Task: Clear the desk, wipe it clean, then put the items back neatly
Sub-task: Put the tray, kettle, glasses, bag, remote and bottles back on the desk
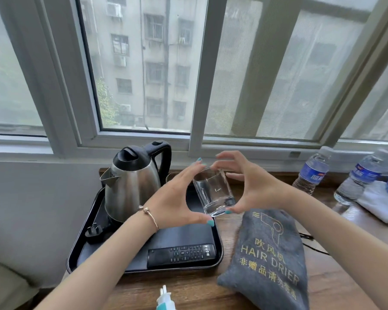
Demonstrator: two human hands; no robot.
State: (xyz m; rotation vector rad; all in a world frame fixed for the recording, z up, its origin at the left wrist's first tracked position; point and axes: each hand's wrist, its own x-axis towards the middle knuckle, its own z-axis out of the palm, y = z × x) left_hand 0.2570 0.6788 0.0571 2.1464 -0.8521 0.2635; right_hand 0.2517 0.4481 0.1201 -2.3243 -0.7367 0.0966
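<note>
Item: clear glass tumbler [213, 190], empty, held tilted above the black tray [218, 249] on the desk [336, 287]. My left hand [177, 198] and right hand [253, 186] pinch it rim and base with fingertips, probably to spare the glass smudges. Tray holds: steel kettle [130, 180], remote control [182, 255]. Beside it: hair-drier bag [271, 256], two water bottles [311, 173].

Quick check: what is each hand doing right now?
Left hand: holds the glass, fingers and thumb round it.
Right hand: holds the same glass.
</note>
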